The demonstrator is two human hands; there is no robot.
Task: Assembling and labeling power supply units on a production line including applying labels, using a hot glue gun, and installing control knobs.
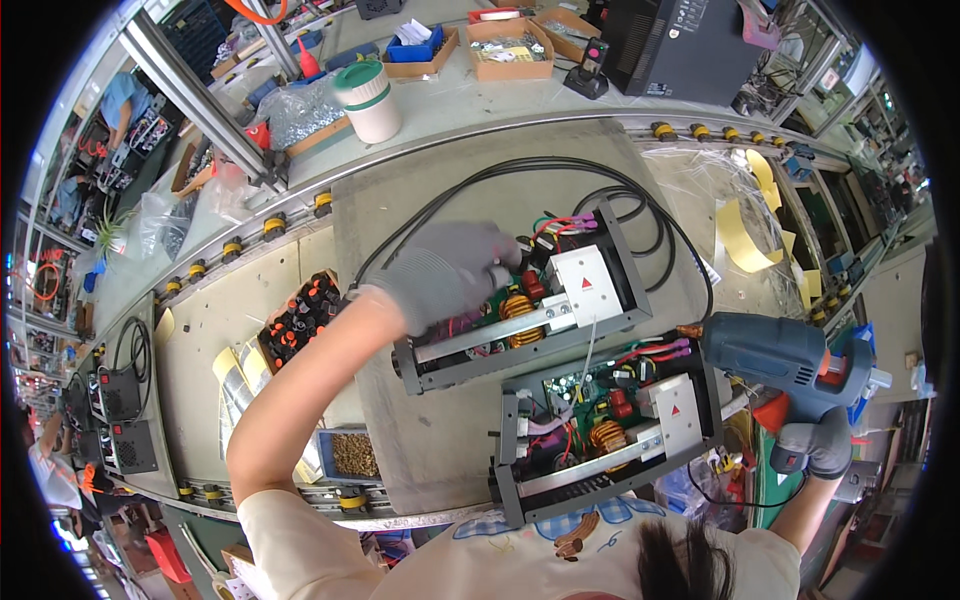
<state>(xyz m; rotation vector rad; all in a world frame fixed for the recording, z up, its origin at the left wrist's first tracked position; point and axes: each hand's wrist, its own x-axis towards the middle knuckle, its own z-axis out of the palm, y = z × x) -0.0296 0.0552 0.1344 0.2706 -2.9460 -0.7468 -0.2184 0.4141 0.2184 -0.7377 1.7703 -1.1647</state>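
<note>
Gripped power driver [765, 350] in right hand [815, 447] | showed left hand [450, 268], blurred, grasp impossible to tell, over far open chassis [535, 350] | noted near chassis [610, 477] left of right hand | judged as fastening; probably called next for aligning power driver.

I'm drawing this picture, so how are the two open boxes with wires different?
The far box is partly covered by the blurred left hand; the near box has no hand over it. The near box sits closer to the person's shirt, while the far box lies farther away. Both have dark frames, colourful wires, a copper-coloured coil and a white block with a red triangle.
</note>
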